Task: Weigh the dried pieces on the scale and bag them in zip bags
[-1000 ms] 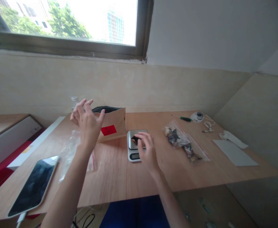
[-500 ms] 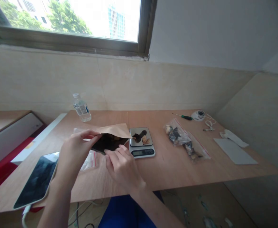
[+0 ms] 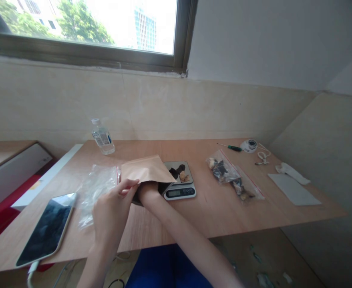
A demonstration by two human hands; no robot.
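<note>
A brown paper bag [image 3: 147,168] lies on the table with its dark mouth toward me. My left hand [image 3: 112,206] pinches the upper edge of that mouth between thumb and fingers. Inside the bag is my right hand [image 3: 148,193]; only the wrist end shows, and its fingers are hidden. Just right of the bag stands a small digital kitchen scale [image 3: 181,192], partly covered by the bag's corner. Several dark and light brown dried pieces [image 3: 182,173] rest on its metal plate.
Clear plastic bags [image 3: 96,188] lie to the left, beside a phone [image 3: 48,228] on a cable. Zip bags with dried pieces [image 3: 224,168] are on the right. Farther back are a water bottle [image 3: 103,138], a screwdriver [image 3: 234,148], a white camera [image 3: 248,146] and white paper [image 3: 294,189].
My right hand has gone from the bag's mouth to inside it. My left hand has shifted right along the edge, uncovering the clear plastic bags.
</note>
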